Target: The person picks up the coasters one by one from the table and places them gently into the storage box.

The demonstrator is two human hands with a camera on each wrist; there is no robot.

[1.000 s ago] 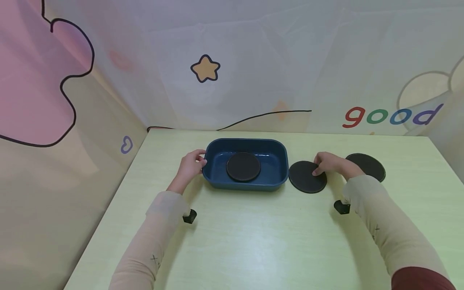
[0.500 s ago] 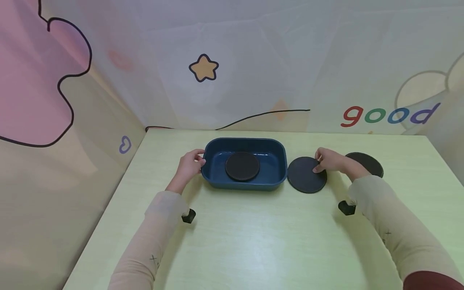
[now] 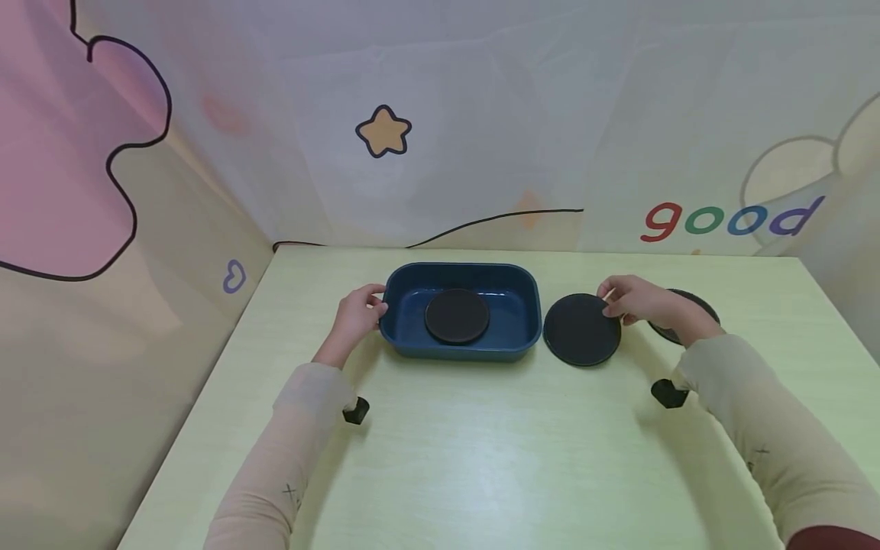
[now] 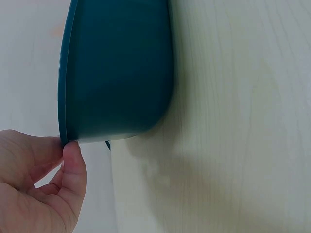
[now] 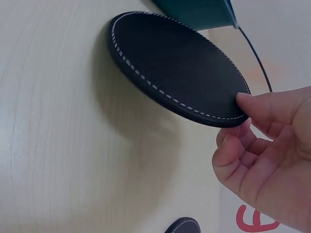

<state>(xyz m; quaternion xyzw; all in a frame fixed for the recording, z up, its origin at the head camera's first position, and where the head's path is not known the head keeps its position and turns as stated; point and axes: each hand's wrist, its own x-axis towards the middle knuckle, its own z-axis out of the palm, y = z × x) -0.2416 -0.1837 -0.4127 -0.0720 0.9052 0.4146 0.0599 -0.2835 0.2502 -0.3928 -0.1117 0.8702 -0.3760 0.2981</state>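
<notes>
A dark blue rectangular dish (image 3: 512,313) stands on the table, and a round black coaster (image 3: 457,315) lies inside it. My left hand (image 3: 359,312) pinches the dish's left rim between thumb and fingers, as the left wrist view shows close up. Right of the dish, my right hand (image 3: 635,299) holds a second black coaster (image 5: 177,68) by its edge, thumb on top. White stitching runs round this coaster, and it is tilted up off the table with a shadow under it. Partly behind the right wrist lies a third black coaster (image 3: 694,302).
The pale wooden table (image 3: 440,443) meets a printed cloth backdrop (image 3: 481,137) along its far edge, with another cloth wall at the left. A black wrist device (image 3: 669,393) hangs below the right sleeve, and another one (image 3: 356,411) below the left.
My right hand has shifted a little right and back, and the held coaster's far edge has risen, so its face shows rounder. The left hand and the dish stay as they were.
</notes>
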